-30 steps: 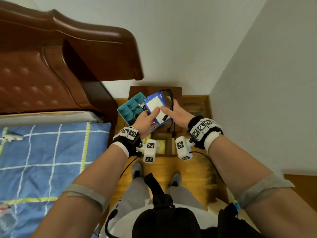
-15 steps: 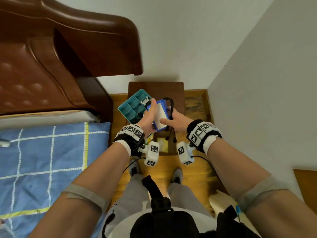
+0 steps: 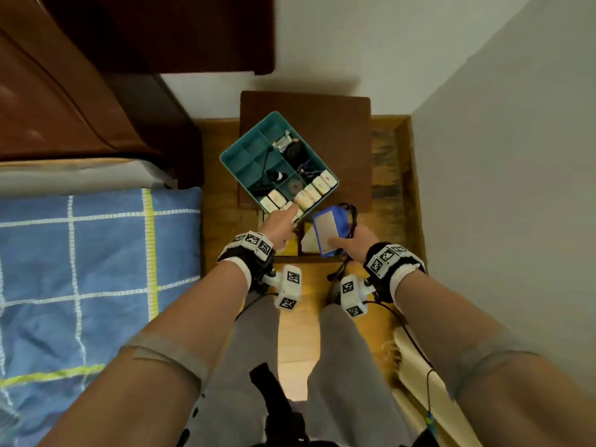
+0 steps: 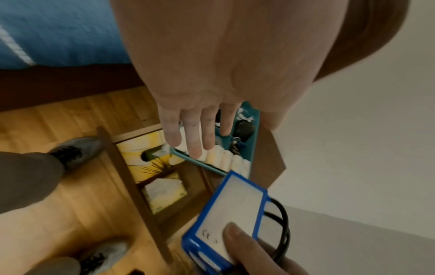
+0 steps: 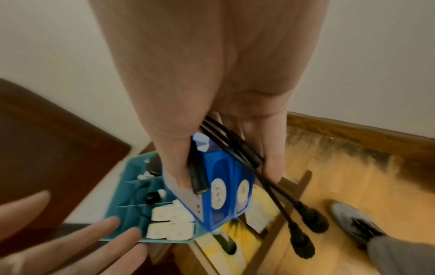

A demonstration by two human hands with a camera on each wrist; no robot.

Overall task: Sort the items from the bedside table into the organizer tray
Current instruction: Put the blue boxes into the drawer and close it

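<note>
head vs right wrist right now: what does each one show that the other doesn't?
Head only: the bed's blue checked blanket, both wrist camera units, and the whole organizer tray with its far compartments on the bedside table.

Right wrist only: the end face of the blue battery pack with two round labels, and its black cables ending in plugs.

Both: the right hand gripping the pack, the left hand with straight fingers at the tray's near edge by the white pieces, and the open drawer.
</note>
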